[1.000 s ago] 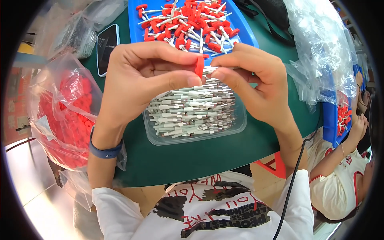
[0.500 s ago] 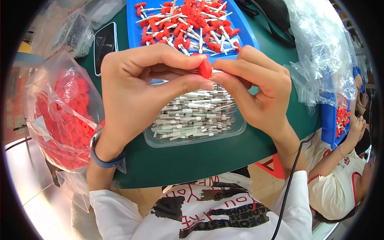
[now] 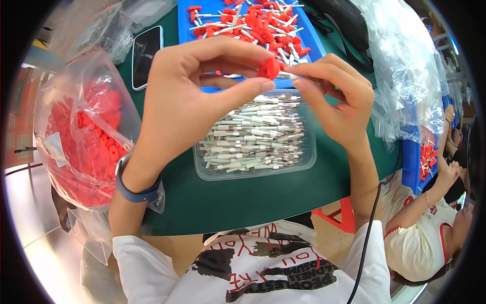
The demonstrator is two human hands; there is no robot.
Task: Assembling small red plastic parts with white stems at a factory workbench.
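Note:
Between the thumb and forefinger of my left hand (image 3: pixel 187 91) is a small red plastic disc-shaped part (image 3: pixel 270 68). My right hand (image 3: pixel 340 99) pinches a thin white rod (image 3: pixel 287 75), whose end points at the red part and seems to touch it or go into it; fingertips hide the exact fit. Both hands are raised over the far side of a clear plastic tub (image 3: pixel 255 177). Many loose white rods (image 3: pixel 253 133) with metal tips lie in that tub. Beyond my hands, a blue tray (image 3: pixel 183 30) bears a heap of red parts with white rods fixed in them.
At left stands a clear bag of red parts (image 3: pixel 96 131), near a phone (image 3: pixel 147 58) on the green table (image 3: pixel 243 202). Clear plastic bags (image 3: pixel 405 66) and a black strapped item (image 3: pixel 349 25) lie at right. A black cable (image 3: pixel 372 218) passes my right arm. A person sits at right beside another blue tray (image 3: pixel 411 167).
Both hands have risen slightly, and the red part has turned in my left fingers. My right fingertips have drawn back a little, exposing the white rod. The whole view has shifted a little.

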